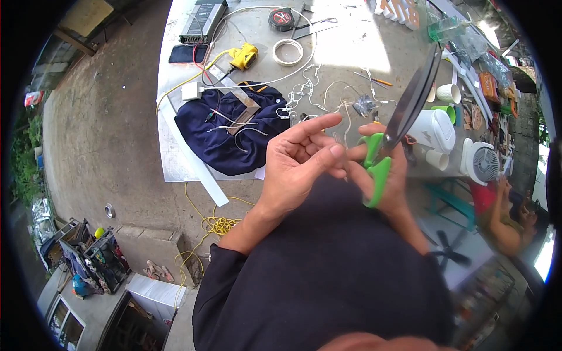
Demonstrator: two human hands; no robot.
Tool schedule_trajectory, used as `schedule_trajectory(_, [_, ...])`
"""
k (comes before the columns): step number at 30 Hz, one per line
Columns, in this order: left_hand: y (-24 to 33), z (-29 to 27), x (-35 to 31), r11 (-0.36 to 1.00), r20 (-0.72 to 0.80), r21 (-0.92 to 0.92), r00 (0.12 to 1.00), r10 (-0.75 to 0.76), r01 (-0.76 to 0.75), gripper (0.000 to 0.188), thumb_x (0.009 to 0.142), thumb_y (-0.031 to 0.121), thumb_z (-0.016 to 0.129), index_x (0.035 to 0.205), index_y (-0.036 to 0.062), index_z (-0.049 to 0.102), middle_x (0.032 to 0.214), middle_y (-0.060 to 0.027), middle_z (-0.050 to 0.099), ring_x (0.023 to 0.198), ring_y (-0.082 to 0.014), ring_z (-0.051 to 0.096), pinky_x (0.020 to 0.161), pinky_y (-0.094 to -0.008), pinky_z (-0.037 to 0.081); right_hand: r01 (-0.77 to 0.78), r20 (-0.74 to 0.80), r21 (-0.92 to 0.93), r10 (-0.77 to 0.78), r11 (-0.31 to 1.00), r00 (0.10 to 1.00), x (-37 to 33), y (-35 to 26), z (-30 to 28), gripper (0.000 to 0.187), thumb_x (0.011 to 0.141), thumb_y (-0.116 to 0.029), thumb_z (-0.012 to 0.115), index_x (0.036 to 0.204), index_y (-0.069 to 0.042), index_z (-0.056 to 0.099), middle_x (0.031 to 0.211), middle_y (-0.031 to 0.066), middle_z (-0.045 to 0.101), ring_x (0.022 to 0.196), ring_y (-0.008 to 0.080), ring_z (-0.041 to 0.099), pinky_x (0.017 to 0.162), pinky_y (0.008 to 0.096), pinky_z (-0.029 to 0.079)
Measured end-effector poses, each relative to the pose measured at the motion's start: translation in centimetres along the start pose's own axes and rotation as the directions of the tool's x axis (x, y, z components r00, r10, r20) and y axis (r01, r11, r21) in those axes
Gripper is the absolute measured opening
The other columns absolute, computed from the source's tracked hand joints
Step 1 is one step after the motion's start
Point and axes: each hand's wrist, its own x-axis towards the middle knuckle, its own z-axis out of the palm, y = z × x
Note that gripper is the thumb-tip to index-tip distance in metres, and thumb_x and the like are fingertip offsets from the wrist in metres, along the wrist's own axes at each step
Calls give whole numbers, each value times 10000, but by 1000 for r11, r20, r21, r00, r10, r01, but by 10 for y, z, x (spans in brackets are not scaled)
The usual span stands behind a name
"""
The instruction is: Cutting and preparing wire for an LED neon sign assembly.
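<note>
My right hand (pixel 393 186) holds a pair of scissors (pixel 404 108) with green handles; the dark blades point up and to the right. My left hand (pixel 300 167) is beside it, the thumb pressed toward the curled fingers and the index finger stretched out. Something thin and pale shows at its fingertips, too fine to make out. Just beyond the hands, thin pale wires (pixel 349 126) and a small clear plastic bag (pixel 364 106) lie on the table. A string of small white modules (pixel 303 93) runs nearby.
The metal table (pixel 351 55) bears a dark blue cloth (pixel 199 126), a yellow tool (pixel 243 57), a tape roll (pixel 287 52), a tape measure (pixel 281 19) and a power supply (pixel 202 22). At right stand a white container (pixel 433 130) and a fan (pixel 483 162). Another person (pixel 506 219) sits beyond.
</note>
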Motion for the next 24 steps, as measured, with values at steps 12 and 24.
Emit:
schedule_trajectory(12, [-4,-5,3,998,-19,-12,998,67,-67,396,890,-56,721,1274,-80,624,924,-93,684,756,-138,695,678,-252,615,-111,29,-6,111,994,993,4,-3,-1,524,897,83,681,1343,-41,435,901,82,734,841,115,698,764,253,552])
schedule_trajectory(24, [-7,-9,1,997,30,-1,997,77,-77,446,890,-48,723,1315,-89,596,923,-93,700,772,-144,700,704,-258,592,-162,15,72,161,984,987,3,-3,1,520,907,91,667,1347,-35,420,884,76,722,847,111,690,777,257,553])
